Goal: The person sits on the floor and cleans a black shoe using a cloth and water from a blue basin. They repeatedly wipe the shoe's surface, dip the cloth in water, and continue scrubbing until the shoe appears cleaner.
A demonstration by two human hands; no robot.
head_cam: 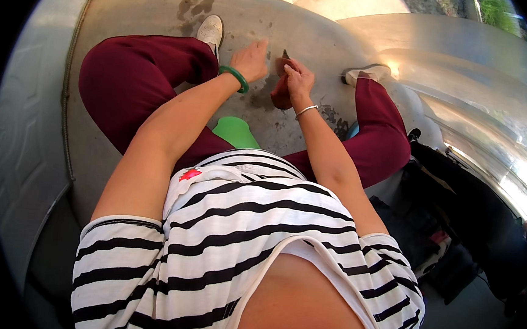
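Past the front edge of a green seat [236, 133], my left hand [251, 60] is raised over the concrete floor, a green bangle on its wrist. Its fingers are blurred, and I cannot tell whether it holds anything. To its right, my right hand [298, 80], with a silver bracelet at the wrist, grips a reddish-brown object [282, 92] that hangs below the fingers. A dark pointed tip stands out above that hand. What exactly the object is cannot be made out. The hands are apart.
My shoes [211, 31] rest on the concrete floor [141, 9], which has dark wet spots. A pale panelled door [29, 102] stands at the left. Part of a blue item [353, 131] shows by my right knee. A person in dark clothes [467, 201] is at the right.
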